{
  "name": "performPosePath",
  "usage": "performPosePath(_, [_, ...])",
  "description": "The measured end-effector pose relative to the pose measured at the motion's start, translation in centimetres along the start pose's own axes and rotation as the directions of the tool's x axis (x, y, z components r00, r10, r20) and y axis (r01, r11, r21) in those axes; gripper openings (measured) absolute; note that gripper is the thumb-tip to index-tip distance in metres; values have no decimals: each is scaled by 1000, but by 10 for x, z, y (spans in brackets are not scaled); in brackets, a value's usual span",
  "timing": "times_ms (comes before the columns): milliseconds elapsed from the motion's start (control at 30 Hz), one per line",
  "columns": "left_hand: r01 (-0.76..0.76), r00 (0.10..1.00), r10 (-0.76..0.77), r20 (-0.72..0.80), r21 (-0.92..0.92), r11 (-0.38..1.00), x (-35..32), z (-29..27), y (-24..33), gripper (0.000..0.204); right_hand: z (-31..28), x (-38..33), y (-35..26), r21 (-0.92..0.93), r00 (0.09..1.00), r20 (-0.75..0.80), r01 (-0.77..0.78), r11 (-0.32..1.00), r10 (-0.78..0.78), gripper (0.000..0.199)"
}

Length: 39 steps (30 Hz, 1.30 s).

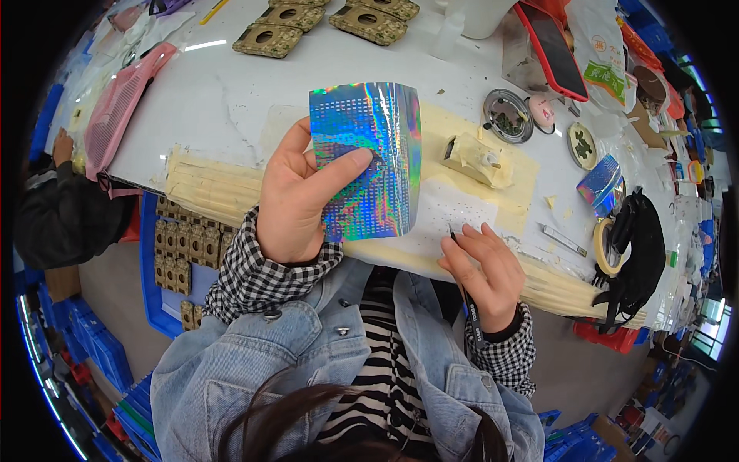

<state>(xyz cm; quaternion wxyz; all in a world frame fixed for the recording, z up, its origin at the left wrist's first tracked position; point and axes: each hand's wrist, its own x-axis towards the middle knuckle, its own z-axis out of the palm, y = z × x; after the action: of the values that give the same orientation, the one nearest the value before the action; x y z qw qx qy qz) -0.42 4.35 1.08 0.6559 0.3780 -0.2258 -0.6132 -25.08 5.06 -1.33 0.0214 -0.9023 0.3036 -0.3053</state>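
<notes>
A shiny holographic sheet (368, 181) with rows of small pale marks hangs upright above the table, its right side bent back. My left hand (304, 185) pinches it at the left edge, thumb across the front. Lower right, my right hand (489, 273) is closed around slim black tweezers (471, 312); their dark tip points up toward a white paper (450, 212) with tiny dark specks. Just beyond that paper lies a block wrapped in cream tape (479, 160). Cream tape also covers parts of the tabletop and its front edge.
Camouflage-patterned cases (268, 40) lie at the back; more fill a blue tray (163, 308) below the left edge. To the right are a round dish (508, 115), a red-cased phone (550, 50), a tape roll (612, 250) and a black pouch (643, 254). Another person's hand (63, 146) is far left.
</notes>
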Motion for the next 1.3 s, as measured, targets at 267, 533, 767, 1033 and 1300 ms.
performPosePath(267, [10,1000,-10,11,-12,1000,-3,-2,-1,45,2,7,-3,-37,996,89,34,999,-31,31])
performPosePath(533, [20,1000,-20,4,-14,1000,-3,-3,-1,44,-2,13,-4,-52,975,214,69,996,-57,23])
performPosePath(767, [15,1000,-15,-1,-19,1000,-3,-4,0,43,-3,18,0,14,974,226,24,1000,-27,20])
performPosePath(1033, [28,999,-28,17,-8,1000,-2,-3,-2,41,-9,16,-2,105,993,89,-84,991,75,26])
performPosePath(1300, [114,988,-121,93,83,990,-8,10,-4,47,-29,39,-12,247,986,-117,-88,965,120,36])
